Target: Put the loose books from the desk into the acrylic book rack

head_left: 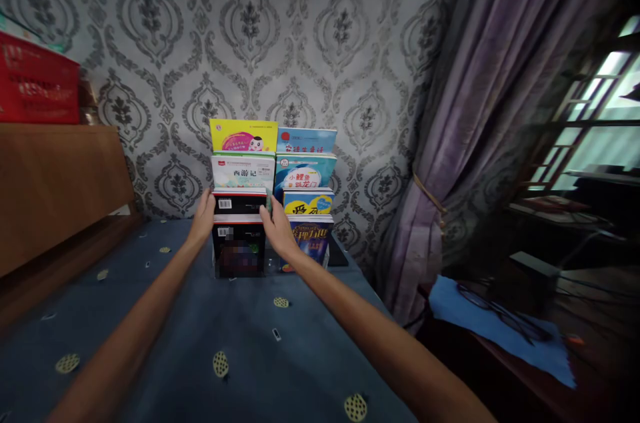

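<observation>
Books stand upright in two columns of stepped rows against the wall. My left hand is at the left edge of a black book with a barcode, in the second row from the front. My right hand grips the same book's right edge, thumb on its front. Before it stands another black book, its lower part blurred. Behind are a white book and a yellow book. In the right column stand a dark blue book, a yellow-and-blue book, a teal book and a light blue book.
A blue patterned cloth covers the surface under the books. On the left, a red basket sits on a wooden cabinet. A purple curtain hangs at right. Glasses lie on a light blue cloth at lower right.
</observation>
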The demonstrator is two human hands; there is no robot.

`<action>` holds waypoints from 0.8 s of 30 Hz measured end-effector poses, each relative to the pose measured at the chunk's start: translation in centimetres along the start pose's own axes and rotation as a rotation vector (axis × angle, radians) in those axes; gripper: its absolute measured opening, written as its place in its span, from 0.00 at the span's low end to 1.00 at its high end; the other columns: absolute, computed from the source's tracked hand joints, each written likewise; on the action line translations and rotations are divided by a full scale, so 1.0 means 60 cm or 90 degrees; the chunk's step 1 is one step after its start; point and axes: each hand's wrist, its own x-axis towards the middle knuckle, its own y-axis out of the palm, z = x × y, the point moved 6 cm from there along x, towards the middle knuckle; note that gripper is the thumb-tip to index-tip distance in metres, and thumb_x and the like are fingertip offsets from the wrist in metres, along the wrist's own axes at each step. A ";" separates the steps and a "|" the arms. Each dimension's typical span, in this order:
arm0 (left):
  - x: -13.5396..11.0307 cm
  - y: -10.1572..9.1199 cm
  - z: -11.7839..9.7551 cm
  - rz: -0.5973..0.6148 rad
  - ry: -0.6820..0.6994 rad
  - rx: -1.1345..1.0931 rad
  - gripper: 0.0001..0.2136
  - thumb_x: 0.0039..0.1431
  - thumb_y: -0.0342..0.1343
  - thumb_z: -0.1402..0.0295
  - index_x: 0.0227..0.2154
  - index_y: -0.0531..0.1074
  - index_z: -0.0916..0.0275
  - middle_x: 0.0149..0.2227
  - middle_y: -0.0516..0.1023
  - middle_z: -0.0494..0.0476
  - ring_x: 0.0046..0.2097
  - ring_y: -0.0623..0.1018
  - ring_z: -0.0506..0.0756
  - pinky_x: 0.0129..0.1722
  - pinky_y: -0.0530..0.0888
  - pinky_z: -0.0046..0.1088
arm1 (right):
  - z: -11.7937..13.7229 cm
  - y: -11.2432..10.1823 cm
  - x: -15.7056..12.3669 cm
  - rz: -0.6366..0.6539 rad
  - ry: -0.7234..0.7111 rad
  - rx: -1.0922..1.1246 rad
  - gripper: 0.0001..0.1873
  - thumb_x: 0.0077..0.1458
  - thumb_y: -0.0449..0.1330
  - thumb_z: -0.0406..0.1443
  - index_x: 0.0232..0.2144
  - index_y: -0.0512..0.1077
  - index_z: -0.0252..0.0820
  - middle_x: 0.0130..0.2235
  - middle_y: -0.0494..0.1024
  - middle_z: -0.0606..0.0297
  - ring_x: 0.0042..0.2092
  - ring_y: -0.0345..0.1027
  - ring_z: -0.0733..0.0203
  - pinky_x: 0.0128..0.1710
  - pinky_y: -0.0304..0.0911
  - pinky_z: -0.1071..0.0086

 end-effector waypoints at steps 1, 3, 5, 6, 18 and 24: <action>-0.003 0.003 -0.001 -0.006 -0.020 -0.025 0.26 0.71 0.37 0.56 0.66 0.58 0.60 0.67 0.66 0.62 0.67 0.66 0.58 0.66 0.64 0.39 | -0.005 0.015 0.009 -0.006 0.034 0.012 0.30 0.69 0.44 0.44 0.68 0.56 0.37 0.64 0.69 0.49 0.65 0.62 0.52 0.63 0.61 0.57; -0.008 0.008 -0.006 -0.012 -0.043 -0.057 0.24 0.69 0.40 0.59 0.64 0.61 0.61 0.66 0.67 0.62 0.66 0.67 0.58 0.67 0.63 0.39 | -0.017 0.034 0.025 -0.015 0.079 0.034 0.29 0.69 0.43 0.43 0.67 0.57 0.38 0.63 0.70 0.49 0.64 0.64 0.52 0.61 0.63 0.56; -0.012 0.013 -0.013 -0.012 -0.038 -0.059 0.24 0.68 0.42 0.61 0.63 0.62 0.61 0.65 0.68 0.63 0.66 0.68 0.59 0.66 0.63 0.41 | -0.022 0.046 0.034 -0.016 0.095 0.041 0.28 0.69 0.43 0.41 0.67 0.58 0.37 0.63 0.70 0.49 0.64 0.65 0.52 0.61 0.63 0.56; -0.013 0.015 -0.015 -0.014 -0.033 -0.058 0.24 0.67 0.42 0.62 0.63 0.62 0.61 0.64 0.69 0.63 0.65 0.68 0.59 0.66 0.64 0.42 | -0.023 0.050 0.036 -0.015 0.099 0.034 0.28 0.69 0.43 0.40 0.67 0.58 0.36 0.63 0.69 0.49 0.63 0.65 0.52 0.61 0.63 0.57; -0.010 0.019 -0.009 -0.067 -0.061 -0.129 0.20 0.66 0.47 0.58 0.56 0.67 0.60 0.59 0.73 0.64 0.61 0.72 0.62 0.64 0.65 0.43 | -0.039 0.063 0.037 -0.081 0.077 0.101 0.26 0.66 0.47 0.41 0.62 0.65 0.39 0.59 0.75 0.50 0.59 0.69 0.47 0.60 0.63 0.51; 0.015 0.007 -0.007 -0.123 -0.170 -0.184 0.15 0.66 0.46 0.54 0.42 0.70 0.59 0.44 0.79 0.60 0.48 0.78 0.60 0.53 0.73 0.41 | 0.001 0.051 0.044 -0.136 -0.021 0.050 0.29 0.67 0.44 0.42 0.65 0.60 0.33 0.67 0.63 0.47 0.69 0.53 0.49 0.69 0.50 0.50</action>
